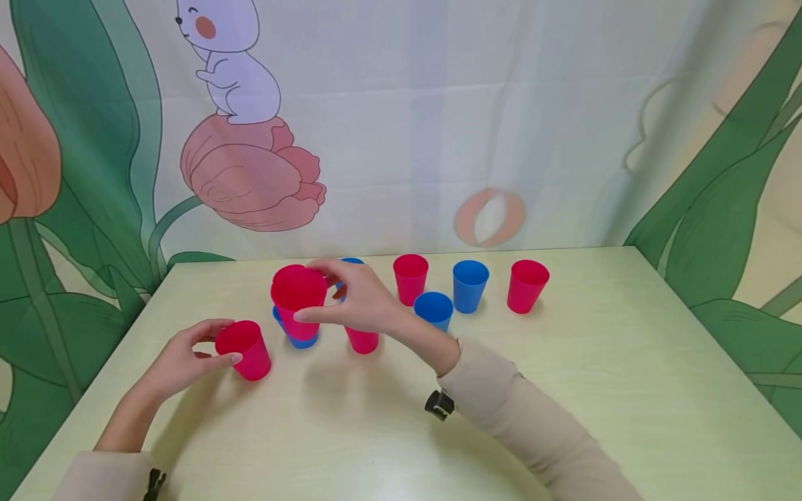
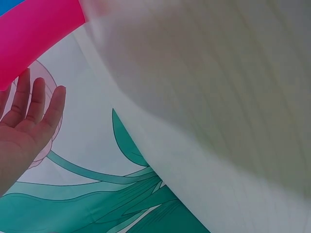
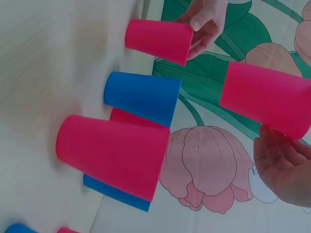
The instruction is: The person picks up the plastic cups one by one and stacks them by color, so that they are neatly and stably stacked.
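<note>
At the left of the table, my left hand [image 1: 184, 358] grips a red plastic cup [image 1: 250, 358] between thumb and fingers, its mouth facing up. My right hand [image 1: 354, 296] holds a second red cup [image 1: 294, 292] by its sides, mouth up. In the right wrist view this raised cup [image 3: 267, 97] hangs clear of the cups on the table. From the head it overlaps a blue cup [image 1: 303, 342] standing below. Close by, partly hidden under my right hand, stands another red cup [image 1: 363, 341]. The left wrist view catches only part of a hand [image 2: 29, 116] and a red cup [image 2: 43, 39].
Behind and right of my right hand stand more upright cups: a red one [image 1: 410, 280], a blue one [image 1: 470, 287], a nearer blue one [image 1: 434, 309] and a red one [image 1: 528, 287]. Another blue cup [image 1: 351, 261] is mostly hidden. A printed curtain [image 1: 388, 139] hangs behind the table [image 1: 351, 445].
</note>
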Action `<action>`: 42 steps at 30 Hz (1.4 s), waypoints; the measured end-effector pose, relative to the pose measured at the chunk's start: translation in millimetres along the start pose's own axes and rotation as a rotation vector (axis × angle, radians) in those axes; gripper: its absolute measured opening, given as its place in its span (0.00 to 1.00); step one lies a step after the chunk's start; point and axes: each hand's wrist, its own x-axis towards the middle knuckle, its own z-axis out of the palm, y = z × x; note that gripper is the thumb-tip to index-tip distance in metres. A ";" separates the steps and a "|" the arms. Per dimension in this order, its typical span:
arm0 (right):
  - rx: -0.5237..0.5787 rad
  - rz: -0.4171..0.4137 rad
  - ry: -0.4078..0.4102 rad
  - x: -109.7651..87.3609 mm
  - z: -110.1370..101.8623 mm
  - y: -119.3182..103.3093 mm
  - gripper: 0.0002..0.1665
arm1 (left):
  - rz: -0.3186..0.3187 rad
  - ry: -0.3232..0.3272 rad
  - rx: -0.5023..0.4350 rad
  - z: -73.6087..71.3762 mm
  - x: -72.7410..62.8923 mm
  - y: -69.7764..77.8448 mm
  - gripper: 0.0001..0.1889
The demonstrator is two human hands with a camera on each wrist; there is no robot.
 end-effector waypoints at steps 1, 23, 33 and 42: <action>0.004 -0.005 -0.005 1.6 1.8 -0.3 0.39 | 0.003 0.000 -0.003 0.0 -0.1 -0.3 0.34; 0.118 -0.017 -0.010 31.1 42.8 4.0 0.39 | 0.014 -0.081 -0.103 -6.0 0.7 -7.9 0.36; 0.104 0.012 -0.014 42.0 60.2 3.6 0.39 | -0.003 -0.084 -0.124 -6.9 0.4 -5.4 0.36; 0.099 0.034 -0.030 47.6 72.6 6.4 0.40 | 0.012 -0.095 -0.138 -8.2 1.6 -7.6 0.34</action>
